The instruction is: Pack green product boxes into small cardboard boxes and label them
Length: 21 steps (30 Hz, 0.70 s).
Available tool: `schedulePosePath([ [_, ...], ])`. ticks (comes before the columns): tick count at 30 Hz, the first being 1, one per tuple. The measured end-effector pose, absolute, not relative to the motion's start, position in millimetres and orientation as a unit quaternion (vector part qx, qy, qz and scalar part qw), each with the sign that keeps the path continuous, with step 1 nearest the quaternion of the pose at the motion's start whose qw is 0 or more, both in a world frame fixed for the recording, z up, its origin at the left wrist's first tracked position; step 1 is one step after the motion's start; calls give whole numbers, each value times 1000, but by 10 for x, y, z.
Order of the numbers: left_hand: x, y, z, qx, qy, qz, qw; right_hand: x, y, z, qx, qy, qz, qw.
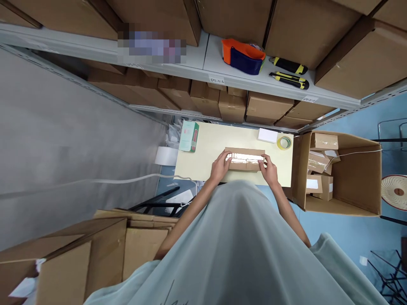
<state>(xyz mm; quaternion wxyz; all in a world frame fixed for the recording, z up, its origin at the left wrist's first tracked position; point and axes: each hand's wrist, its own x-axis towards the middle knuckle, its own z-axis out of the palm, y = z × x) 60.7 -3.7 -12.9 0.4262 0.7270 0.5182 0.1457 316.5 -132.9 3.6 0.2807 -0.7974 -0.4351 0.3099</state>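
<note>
Cardboard box: the long box (pixel 244 167) lies on the pale surface (pixel 219 136), nearer its near edge than its far one, roughly midway between the left and right edges.
Left hand: the left hand (pixel 220 167) has thumb and fingers clamped on the box's left end.
Right hand: the right hand (pixel 269 170) likewise grips the right end.
Done so far: the box looks closed, with a shiny strip of tape (pixel 245 158) running lengthwise along its top; glare on it means I cannot tell whether it is fully smoothed down.
Left, by the look of it: no white label shows on this box, and it sits outside the open carton (pixel 356 178) beyond the surface's right edge.
Carton contents: several small boxes (pixel 324 141), some bearing white labels, suggesting others are finished.
Far right corner: a tape roll (pixel 280 144) lies near it, with a white stack (pixel 267 135) just to its left by the far edge.
Far left corner: a green-and-white box (pixel 188 136) stands there.
</note>
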Motion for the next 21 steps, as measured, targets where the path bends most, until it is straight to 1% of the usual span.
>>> schedulePosePath([
  [4,603,-60,-108,731,505,142,436,3152,-1429,46,-814,-416,300,273],
  [11,291,-308,-61,726,498,125,458,3013,-1646,56,-816,-406,314,265],
  [15,195,-257,-100,719,527,128,435,2902,-1493,-37,-802,-423,324,269],
  [21,186,13,-305,709,559,115,415,2688,-1120,-334,-800,-440,342,220],
])
